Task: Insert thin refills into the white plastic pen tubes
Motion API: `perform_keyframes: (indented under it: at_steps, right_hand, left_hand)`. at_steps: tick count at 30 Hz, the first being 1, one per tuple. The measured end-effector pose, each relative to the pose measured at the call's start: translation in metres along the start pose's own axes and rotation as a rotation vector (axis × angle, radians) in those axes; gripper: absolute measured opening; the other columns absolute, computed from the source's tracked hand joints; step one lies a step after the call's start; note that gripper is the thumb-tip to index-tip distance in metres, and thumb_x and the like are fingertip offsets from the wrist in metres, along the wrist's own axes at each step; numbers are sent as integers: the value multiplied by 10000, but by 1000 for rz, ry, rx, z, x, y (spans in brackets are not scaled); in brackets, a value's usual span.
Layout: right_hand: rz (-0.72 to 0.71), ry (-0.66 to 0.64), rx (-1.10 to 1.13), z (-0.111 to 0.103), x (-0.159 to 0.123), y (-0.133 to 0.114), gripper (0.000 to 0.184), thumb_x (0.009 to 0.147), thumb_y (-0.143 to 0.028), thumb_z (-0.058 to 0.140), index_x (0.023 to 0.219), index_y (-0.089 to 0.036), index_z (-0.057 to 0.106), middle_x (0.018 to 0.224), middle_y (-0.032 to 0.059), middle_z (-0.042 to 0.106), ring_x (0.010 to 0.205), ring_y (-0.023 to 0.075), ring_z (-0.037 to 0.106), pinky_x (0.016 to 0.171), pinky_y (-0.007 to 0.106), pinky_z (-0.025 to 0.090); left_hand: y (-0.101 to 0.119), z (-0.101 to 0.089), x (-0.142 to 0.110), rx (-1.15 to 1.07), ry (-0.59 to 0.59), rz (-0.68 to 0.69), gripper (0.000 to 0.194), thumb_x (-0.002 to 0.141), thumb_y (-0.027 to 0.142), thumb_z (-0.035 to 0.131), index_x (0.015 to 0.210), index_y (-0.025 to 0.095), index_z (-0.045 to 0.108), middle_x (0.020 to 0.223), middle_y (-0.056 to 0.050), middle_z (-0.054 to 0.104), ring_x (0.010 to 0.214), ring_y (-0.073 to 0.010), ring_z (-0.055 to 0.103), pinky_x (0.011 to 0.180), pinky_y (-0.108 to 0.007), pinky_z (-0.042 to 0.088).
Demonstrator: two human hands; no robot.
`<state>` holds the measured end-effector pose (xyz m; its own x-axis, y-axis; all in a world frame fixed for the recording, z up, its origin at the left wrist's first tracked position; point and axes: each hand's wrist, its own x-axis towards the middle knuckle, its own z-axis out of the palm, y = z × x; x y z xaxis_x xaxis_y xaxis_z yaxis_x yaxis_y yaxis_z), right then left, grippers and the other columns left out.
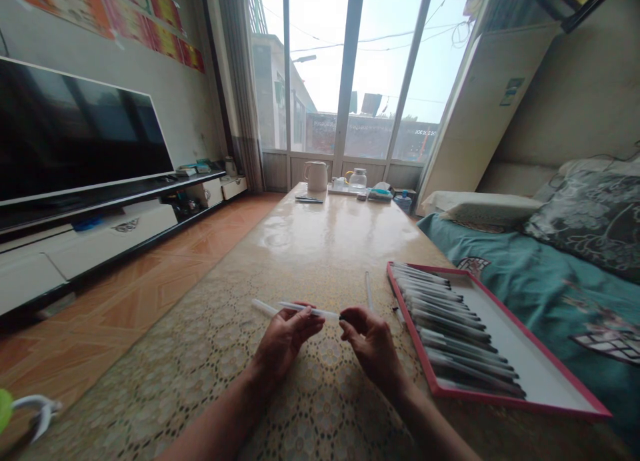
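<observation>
My left hand (285, 337) is closed around a slim whitish pen (327, 315), which lies nearly level above the table. The fingertips of my right hand (373, 344) pinch the pen's dark right end; whether that dark bit is a separate cap or plug I cannot tell. Just beyond my left hand, a pale pen tube (263, 307) rests on the table. Past my right hand lies another thin pale pen piece (369, 289). To the right, a pink-rimmed tray (543, 354) holds a row of many clear pens (450, 307) with dark ends.
A patterned cover lies over the long table (220, 374). At its far end stand a beige jug (316, 177), a glass pot (358, 179) and small items. A teal-covered sofa (450, 237) borders the right side; a TV cabinet (115, 234) is across the floor.
</observation>
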<state>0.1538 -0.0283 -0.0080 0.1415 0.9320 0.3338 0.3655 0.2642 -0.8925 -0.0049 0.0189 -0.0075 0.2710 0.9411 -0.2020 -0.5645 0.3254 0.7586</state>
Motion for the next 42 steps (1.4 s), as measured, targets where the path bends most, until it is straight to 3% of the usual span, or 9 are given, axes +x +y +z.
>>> perform_keyframes:
  at_steps: [13, 24, 30, 36, 40, 42]
  right_hand:
    - [51, -29, 103, 2, 2, 11, 191, 788, -324, 570, 809, -140, 616, 598, 6, 604, 489, 117, 579, 470, 209, 446]
    - [26, -114, -102, 0, 1, 14, 441, 898, -460, 320, 642, -162, 522, 486, -23, 504, 390, 80, 505, 406, 171, 373]
    - [0, -135, -140, -1, 0, 6, 224, 874, -394, 426, 890, -182, 496, 640, -14, 594, 470, 91, 550, 454, 176, 399]
    - [43, -203, -130, 1, -1, 12, 405, 922, -436, 256, 686, -184, 467, 532, -22, 561, 378, 70, 503, 406, 163, 369]
    - [30, -182, -180, 1, 0, 13, 295, 901, -427, 341, 883, -181, 503, 587, -19, 606, 397, 75, 523, 417, 165, 369]
    - [17, -173, -202, 0, -1, 13, 269, 897, -413, 360, 888, -185, 502, 597, -19, 613, 405, 76, 523, 424, 165, 365]
  left_hand:
    - [-1, -1, 0, 9, -31, -9, 175, 662, 118, 700, 789, 125, 580, 690, -43, 674, 680, -169, 668, 709, -280, 540]
    - [-2, -4, 0, 71, -140, -25, 205, 672, 188, 709, 821, 111, 590, 726, -84, 701, 687, -166, 670, 699, -260, 526]
    - [-1, -3, 1, 40, -49, -3, 222, 631, 179, 741, 784, 127, 590, 696, -39, 686, 685, -157, 665, 719, -266, 530]
    - [0, -2, 0, 67, -88, -30, 241, 625, 198, 748, 795, 121, 596, 685, -52, 686, 663, -162, 664, 687, -264, 534]
    - [-1, -1, 0, 55, -48, -4, 239, 613, 194, 756, 777, 126, 596, 679, -39, 682, 672, -159, 664, 702, -266, 534]
    - [-1, -1, 0, 52, -43, 2, 237, 611, 192, 757, 774, 126, 598, 682, -37, 682, 671, -157, 664, 702, -265, 534]
